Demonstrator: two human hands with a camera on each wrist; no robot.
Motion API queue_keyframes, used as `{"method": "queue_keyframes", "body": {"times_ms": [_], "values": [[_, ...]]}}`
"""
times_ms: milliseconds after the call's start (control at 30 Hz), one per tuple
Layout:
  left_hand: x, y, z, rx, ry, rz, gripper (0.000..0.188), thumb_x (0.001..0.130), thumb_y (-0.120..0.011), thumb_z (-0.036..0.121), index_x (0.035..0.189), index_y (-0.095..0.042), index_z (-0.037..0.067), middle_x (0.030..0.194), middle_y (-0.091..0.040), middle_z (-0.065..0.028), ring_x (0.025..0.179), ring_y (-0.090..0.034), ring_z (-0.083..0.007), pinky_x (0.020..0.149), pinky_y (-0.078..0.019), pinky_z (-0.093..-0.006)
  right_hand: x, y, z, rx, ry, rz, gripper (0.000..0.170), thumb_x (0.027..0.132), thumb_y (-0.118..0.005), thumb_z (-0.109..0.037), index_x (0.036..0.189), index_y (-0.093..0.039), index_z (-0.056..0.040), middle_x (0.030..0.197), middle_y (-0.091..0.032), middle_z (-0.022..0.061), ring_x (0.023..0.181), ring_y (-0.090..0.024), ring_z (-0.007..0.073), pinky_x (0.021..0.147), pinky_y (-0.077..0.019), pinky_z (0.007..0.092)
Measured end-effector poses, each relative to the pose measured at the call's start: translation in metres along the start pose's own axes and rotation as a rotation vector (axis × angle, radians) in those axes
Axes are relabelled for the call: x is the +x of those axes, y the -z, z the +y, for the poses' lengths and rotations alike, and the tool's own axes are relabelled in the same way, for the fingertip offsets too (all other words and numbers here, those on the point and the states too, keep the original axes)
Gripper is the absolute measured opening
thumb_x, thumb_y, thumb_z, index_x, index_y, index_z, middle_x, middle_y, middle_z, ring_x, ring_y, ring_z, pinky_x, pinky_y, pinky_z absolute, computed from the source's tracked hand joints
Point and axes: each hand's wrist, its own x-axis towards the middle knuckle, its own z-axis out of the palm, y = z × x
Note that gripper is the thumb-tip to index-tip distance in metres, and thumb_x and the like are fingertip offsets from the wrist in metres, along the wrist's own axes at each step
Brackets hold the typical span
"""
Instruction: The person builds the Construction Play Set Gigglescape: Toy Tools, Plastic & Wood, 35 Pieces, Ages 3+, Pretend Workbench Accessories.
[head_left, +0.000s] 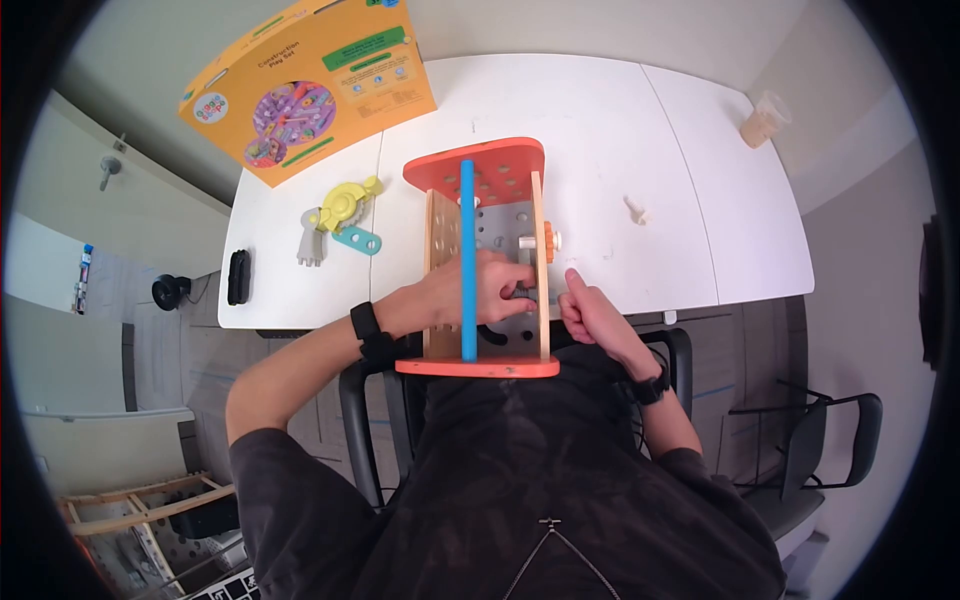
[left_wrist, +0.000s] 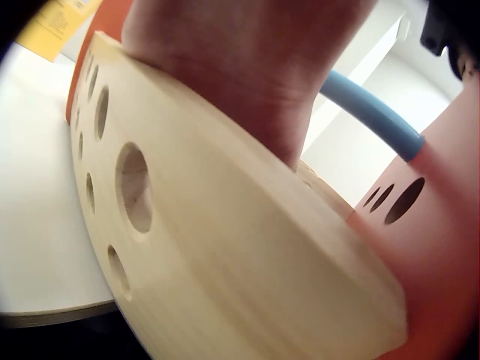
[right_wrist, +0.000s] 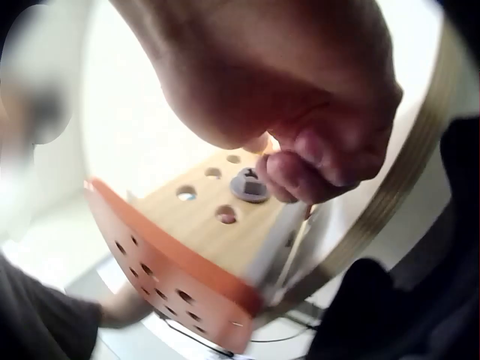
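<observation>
A toolbox has red-orange end panels (head_left: 478,368), perforated wooden sides (left_wrist: 202,225) and a blue bar (head_left: 468,260). My left hand (head_left: 490,285) reaches beneath the bar, thumb and index finger pinching a small grey piece (head_left: 521,292) by the right side's inner face. Outside that side is my right hand (head_left: 597,318), thumb extended and other fingers curled, holding nothing visible. In the right wrist view, those curled fingers (right_wrist: 296,176) are beside a grey bolt head (right_wrist: 250,186) seated in the wood. Farther back, an orange nut (head_left: 549,242) and white bolt (head_left: 528,242) pass through the same side.
Yellow (head_left: 345,203), grey (head_left: 311,240) and teal (head_left: 357,241) toy pieces lie left of the toolbox, near a black case (head_left: 239,277). A yellow-orange carton (head_left: 350,110) stands behind them. Rightward are a small cream piece (head_left: 637,211) and a plastic cup (head_left: 765,120).
</observation>
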Motion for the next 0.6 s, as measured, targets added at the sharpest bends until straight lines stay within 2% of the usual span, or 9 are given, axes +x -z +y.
{"method": "queue_keyframes", "body": {"times_ms": [33, 67, 167, 267, 367, 467, 533, 600], "values": [[-0.001, 0.0, 0.0, -0.012, 0.014, -0.003, 0.033, 0.094, -0.078, 0.034, 0.11, -0.074, 0.006, 0.076, -0.067, -0.0132, 0.076, -0.07, -0.0339, 0.07, -0.0547, -0.0463, -0.014, -0.002, -0.012, -0.138, 0.028, 0.079, 0.059, 0.114, -0.043, -0.048, 0.085, -0.061, -0.0002, 0.061, -0.055, 0.0082, 0.062, -0.058, 0.0178, 0.064, -0.0469, 0.0343], [-0.001, -0.001, 0.0, -0.026, 0.027, -0.008, 0.035, 0.094, -0.077, 0.036, 0.111, -0.075, 0.007, 0.079, -0.07, -0.0143, 0.078, -0.072, -0.0355, 0.072, -0.0557, -0.0473, -0.027, -0.01, -0.023, -0.247, 0.13, 0.201, 0.048, 0.114, -0.045, -0.042, 0.097, -0.062, -0.0006, 0.07, -0.061, 0.0092, 0.065, -0.06, 0.0212, 0.066, -0.049, 0.0374], [-0.001, -0.004, -0.002, -0.015, -0.054, 0.045, 0.028, 0.095, -0.079, 0.029, 0.109, -0.074, 0.005, 0.07, -0.062, -0.0112, 0.07, -0.066, -0.0301, 0.065, -0.052, -0.0436, -0.031, -0.025, -0.013, -0.325, 0.607, 0.365, 0.035, 0.114, -0.047, -0.034, 0.11, -0.059, -0.0012, 0.081, -0.066, 0.0136, 0.071, -0.065, 0.0298, 0.07, -0.0514, 0.044], [0.002, -0.005, -0.003, -0.026, -0.054, 0.021, 0.028, 0.095, -0.078, 0.029, 0.108, -0.073, 0.005, 0.072, -0.063, -0.0109, 0.07, -0.066, -0.0299, 0.066, -0.0519, -0.044, -0.025, -0.03, -0.014, -0.505, 0.608, 0.327, 0.026, 0.114, -0.047, -0.026, 0.121, -0.054, -0.0019, 0.089, -0.068, 0.0201, 0.081, -0.068, 0.0402, 0.076, -0.0525, 0.0519], [0.002, -0.002, 0.001, 0.004, -0.03, -0.003, 0.028, 0.095, -0.078, 0.03, 0.106, -0.073, 0.004, 0.073, -0.063, -0.0106, 0.071, -0.066, -0.03, 0.068, -0.0525, -0.0444, -0.009, -0.034, -0.012, -0.518, 0.517, 0.355, 0.026, 0.114, -0.045, -0.024, 0.121, -0.056, -0.0012, 0.088, -0.067, 0.0251, 0.085, -0.068, 0.0462, 0.077, -0.0522, 0.0569], [0.003, -0.003, -0.001, 0.008, -0.056, 0.009, 0.03, 0.094, -0.077, 0.033, 0.103, -0.074, 0.004, 0.077, -0.07, -0.0139, 0.077, -0.071, -0.0355, 0.072, -0.0562, -0.0461, 0.015, -0.035, 0.016, -0.746, 0.515, 0.402, 0.025, 0.113, -0.044, -0.022, 0.121, -0.057, -0.0018, 0.087, -0.067, 0.0257, 0.083, -0.067, 0.0476, 0.076, -0.052, 0.0577], [0.003, -0.006, -0.004, 0.03, -0.096, 0.022, 0.031, 0.095, -0.078, 0.033, 0.104, -0.073, 0.004, 0.073, -0.064, -0.0114, 0.073, -0.068, -0.0323, 0.071, -0.0545, -0.0451, 0.009, -0.032, 0.006, -0.654, 0.376, 0.31, 0.025, 0.113, -0.045, -0.022, 0.12, -0.058, -0.0023, 0.086, -0.067, 0.0254, 0.082, -0.066, 0.0489, 0.075, -0.0512, 0.0581], [0.003, -0.007, -0.006, 0.038, -0.115, 0.026, 0.032, 0.095, -0.078, 0.033, 0.104, -0.073, 0.004, 0.071, -0.06, -0.01, 0.071, -0.066, -0.0308, 0.07, -0.0535, -0.0447, -0.001, -0.032, -0.005, -0.612, 0.361, 0.299, 0.025, 0.112, -0.045, -0.023, 0.119, -0.058, -0.0024, 0.087, -0.066, 0.0252, 0.083, -0.065, 0.0495, 0.075, -0.0507, 0.0581]]}}
